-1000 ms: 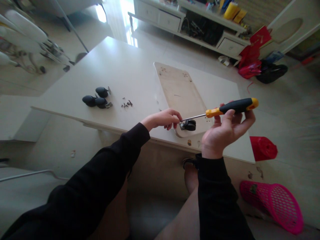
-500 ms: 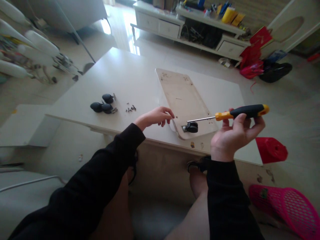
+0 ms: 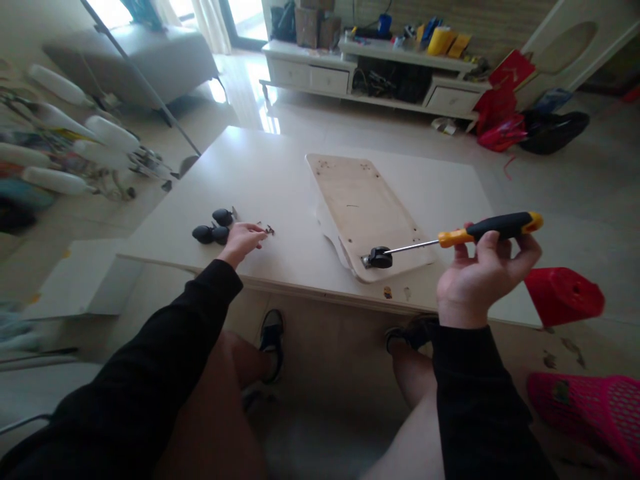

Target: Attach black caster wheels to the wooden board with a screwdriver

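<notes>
My left hand (image 3: 243,243) is at a small pile of screws (image 3: 271,230) on the white tabletop, fingers stretched out and thumb a little apart. Its fingertips are at the pile's near side and cover part of it. My right hand (image 3: 480,273) holds a screwdriver (image 3: 500,227) by its black and yellow handle, the shaft pointing left. The shaft's tip is at a black caster (image 3: 381,257), which sits on a corner of a pale board (image 3: 355,207). Several screw holes show near the board's other corners.
Beside my left hand lie more black casters (image 3: 203,234). The white table (image 3: 280,160) carries the board; a red plastic object (image 3: 567,295) is by its right end. A pink mesh basket (image 3: 585,407) stands at lower right. A low cabinet (image 3: 327,79) is across the floor.
My left hand has moved left from the board's edge to the screws. My right hand still holds the screwdriver near the caster. The view has shifted slightly.
</notes>
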Demonstrator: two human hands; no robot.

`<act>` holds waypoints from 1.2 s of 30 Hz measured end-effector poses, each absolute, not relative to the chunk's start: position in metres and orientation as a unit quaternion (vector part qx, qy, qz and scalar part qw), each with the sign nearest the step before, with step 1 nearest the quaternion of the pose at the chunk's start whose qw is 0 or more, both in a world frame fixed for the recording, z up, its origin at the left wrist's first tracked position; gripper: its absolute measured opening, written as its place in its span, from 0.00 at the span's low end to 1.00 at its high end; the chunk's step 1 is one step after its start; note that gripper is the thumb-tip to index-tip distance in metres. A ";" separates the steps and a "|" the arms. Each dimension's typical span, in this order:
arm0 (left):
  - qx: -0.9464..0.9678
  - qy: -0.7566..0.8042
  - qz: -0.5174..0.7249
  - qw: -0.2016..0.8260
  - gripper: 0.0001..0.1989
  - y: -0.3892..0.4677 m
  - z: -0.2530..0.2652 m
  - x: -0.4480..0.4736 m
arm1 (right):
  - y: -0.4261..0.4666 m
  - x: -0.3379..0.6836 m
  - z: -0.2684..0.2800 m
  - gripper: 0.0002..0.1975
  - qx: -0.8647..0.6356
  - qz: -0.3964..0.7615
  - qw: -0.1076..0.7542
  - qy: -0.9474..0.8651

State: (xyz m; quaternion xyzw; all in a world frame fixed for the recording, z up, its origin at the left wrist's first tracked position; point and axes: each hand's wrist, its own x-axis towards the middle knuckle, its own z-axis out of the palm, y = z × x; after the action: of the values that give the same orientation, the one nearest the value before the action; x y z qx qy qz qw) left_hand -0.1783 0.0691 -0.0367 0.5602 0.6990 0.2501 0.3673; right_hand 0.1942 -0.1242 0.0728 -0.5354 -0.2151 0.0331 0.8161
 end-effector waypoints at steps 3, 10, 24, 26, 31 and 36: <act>0.567 0.692 0.269 0.358 0.05 0.075 -0.046 -0.178 | -0.128 0.196 0.076 0.19 -0.526 0.043 0.824 -0.208; 0.536 0.695 0.337 0.341 0.07 0.087 -0.046 -0.177 | -0.127 0.204 0.071 0.22 -0.525 0.035 0.825 -0.206; 0.733 0.361 0.372 0.440 0.12 -0.015 0.022 -0.032 | -0.139 0.208 0.079 0.18 -0.555 -0.017 0.814 -0.171; 0.773 0.307 0.367 0.416 0.18 -0.026 0.020 -0.017 | -0.136 0.206 0.075 0.19 -0.563 -0.011 0.802 -0.199; 0.826 0.233 0.322 0.399 0.31 -0.031 0.012 0.003 | -0.127 0.199 0.065 0.24 -0.568 -0.001 0.785 -0.248; 0.824 0.236 0.303 0.416 0.33 -0.022 0.007 0.005 | -0.118 0.187 0.063 0.25 -0.586 0.003 0.762 -0.277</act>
State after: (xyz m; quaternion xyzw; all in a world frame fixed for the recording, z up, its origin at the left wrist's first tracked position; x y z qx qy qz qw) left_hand 0.0055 -0.0219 0.0074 0.8243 0.2364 0.3033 0.4155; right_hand 0.1874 -0.1181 0.0631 -0.5859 -0.2769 0.0034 0.7616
